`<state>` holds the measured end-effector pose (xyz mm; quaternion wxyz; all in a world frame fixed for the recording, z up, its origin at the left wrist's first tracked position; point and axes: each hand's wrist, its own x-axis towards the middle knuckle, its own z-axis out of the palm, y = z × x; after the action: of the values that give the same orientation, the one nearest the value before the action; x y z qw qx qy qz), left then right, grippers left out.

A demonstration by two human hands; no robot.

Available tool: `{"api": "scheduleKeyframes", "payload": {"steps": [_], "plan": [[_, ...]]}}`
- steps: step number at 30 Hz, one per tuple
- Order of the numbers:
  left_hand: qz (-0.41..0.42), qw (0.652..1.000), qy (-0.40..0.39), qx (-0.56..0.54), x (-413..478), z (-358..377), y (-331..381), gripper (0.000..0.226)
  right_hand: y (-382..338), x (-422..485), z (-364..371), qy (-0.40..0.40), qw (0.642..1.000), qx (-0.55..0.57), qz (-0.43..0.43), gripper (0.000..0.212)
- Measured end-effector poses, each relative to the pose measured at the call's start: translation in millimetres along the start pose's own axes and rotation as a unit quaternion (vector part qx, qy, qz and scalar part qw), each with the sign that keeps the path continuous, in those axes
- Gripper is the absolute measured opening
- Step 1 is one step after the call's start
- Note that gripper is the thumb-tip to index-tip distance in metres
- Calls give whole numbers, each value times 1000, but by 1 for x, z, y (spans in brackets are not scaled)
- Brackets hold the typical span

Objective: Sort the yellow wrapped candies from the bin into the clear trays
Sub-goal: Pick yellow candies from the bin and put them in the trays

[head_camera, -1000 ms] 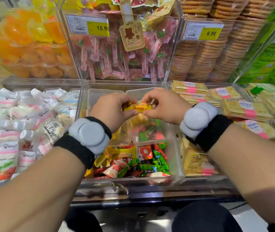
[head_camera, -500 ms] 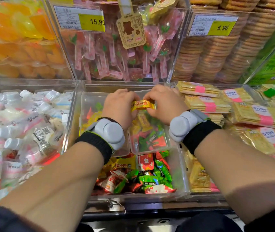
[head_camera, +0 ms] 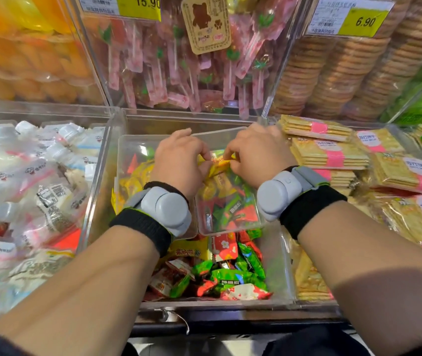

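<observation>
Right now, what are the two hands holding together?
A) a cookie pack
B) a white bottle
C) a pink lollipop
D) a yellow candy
D: the left hand and the right hand each pinch one end of a yellow candy.

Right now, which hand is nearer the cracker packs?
Right. The right hand is just left of the cracker packs; the left hand is farther, over the left tray.

White capped pouches (head_camera: 24,191) are piled in the left-hand bin, pink-banded cracker packs (head_camera: 333,155) are stacked at the right, and pink lollipops (head_camera: 179,73), stacked round biscuits (head_camera: 333,78) and orange jelly cups (head_camera: 24,60) are held in the upper bins, beside a bear-printed card (head_camera: 206,24).
</observation>
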<state>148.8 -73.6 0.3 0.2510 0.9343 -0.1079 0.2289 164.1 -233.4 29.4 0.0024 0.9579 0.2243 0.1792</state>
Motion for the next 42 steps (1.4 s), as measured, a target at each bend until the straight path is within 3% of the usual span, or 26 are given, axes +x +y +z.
{"api": "scheduleKeyframes", "payload": {"steps": [7,13,20,25,31,36,42], "plan": [[-8,999,-23,30,1,3,0,19,-2,-1,0,-1,1000,-17,-2,7],[19,998,-24,56,1,6,-3,25,-3,-1,-1,-6,999,-51,-9,22],[56,985,-106,122,1,-5,-2,31,-3,-1,-3,-16,999,-40,-13,43],[49,992,-78,82,-21,-22,5,30,-1,-1,-3,-26,999,-9,-22,41],[54,998,-27,22,-68,-51,9,13,-3,-4,-8,10,996,88,-22,27],[34,999,-21,5,-97,-66,-2,10,-2,-5,-16,-15,983,184,6,22],[30,998,-48,-17,-116,-76,-11,9,-4,-2,-29,-104,984,146,11,20]]}}
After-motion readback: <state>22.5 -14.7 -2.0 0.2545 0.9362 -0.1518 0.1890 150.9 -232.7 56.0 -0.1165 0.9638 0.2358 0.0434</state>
